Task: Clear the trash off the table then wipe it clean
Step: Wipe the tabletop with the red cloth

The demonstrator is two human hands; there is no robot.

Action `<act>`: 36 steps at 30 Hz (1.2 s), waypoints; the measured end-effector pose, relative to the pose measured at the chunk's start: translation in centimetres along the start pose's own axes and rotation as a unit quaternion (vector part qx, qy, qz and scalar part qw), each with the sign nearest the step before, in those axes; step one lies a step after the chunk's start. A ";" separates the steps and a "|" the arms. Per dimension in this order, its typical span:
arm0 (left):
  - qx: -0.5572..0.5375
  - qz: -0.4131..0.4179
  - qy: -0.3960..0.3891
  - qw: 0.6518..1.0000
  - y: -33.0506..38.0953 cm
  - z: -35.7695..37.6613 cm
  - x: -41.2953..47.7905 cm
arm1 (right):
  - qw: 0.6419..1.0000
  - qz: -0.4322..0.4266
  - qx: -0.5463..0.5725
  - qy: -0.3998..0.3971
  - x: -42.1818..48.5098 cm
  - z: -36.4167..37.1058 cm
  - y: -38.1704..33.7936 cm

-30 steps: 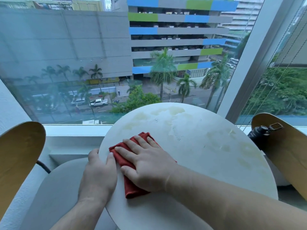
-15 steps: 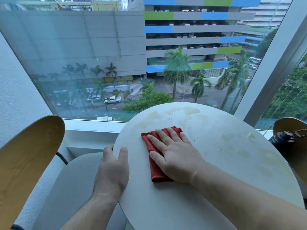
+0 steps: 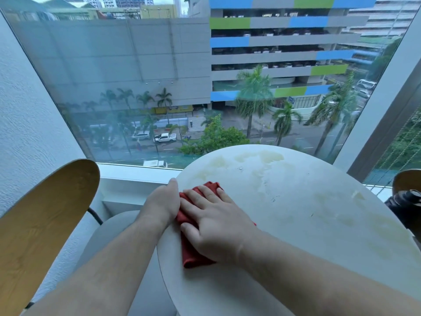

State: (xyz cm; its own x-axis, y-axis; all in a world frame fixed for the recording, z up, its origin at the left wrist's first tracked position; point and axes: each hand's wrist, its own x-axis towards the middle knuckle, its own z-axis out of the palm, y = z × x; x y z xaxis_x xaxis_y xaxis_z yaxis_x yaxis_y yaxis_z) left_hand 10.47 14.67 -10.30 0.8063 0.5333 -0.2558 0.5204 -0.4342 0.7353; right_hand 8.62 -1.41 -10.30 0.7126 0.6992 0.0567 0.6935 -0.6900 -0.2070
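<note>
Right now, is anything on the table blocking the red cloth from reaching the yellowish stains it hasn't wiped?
Nothing visible does. The right hand presses the red cloth flat at the table left edge; the stains lie across bare tabletop. The left hand only grips the rim.

Soft window daylight; sharp; edges bowed

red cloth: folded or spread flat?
Folded. The red cloth shows a thick doubled edge below the right hand pressing it.

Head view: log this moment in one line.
stage: wiping | right hand flat on red cloth | left hand grips table edge | stains remain
</note>
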 end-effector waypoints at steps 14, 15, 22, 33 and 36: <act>0.058 -0.035 0.013 0.998 0.2 0.8 2.1 | 0.996 0.075 -0.026 -0.049 -2.5 -1.7 3.2; 0.068 -0.035 0.010 0.997 0.2 0.8 2.3 | 0.996 0.067 -0.027 -0.050 -2.5 -1.7 2.8; 0.068 0.005 0.014 0.998 0.0 0.8 2.3 | 1.000 0.019 -0.004 -0.015 1.7 -0.4 1.9; 0.142 -0.001 0.036 0.989 0.3 1.1 2.3 | 0.997 0.074 -0.026 -0.019 5.0 -1.3 5.8; 0.202 0.056 0.070 0.975 1.1 1.3 1.7 | 0.995 0.089 -0.029 -0.027 3.4 -1.7 6.4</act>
State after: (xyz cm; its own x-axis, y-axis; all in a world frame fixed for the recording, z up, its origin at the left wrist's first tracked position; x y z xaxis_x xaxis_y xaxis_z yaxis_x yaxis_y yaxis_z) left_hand 12.78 14.22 -10.75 0.8329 0.5478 -0.0789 0.5223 -0.7308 0.4395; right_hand 15.64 -3.81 -9.72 0.8189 0.5732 -0.0289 0.5631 -0.8121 -0.1528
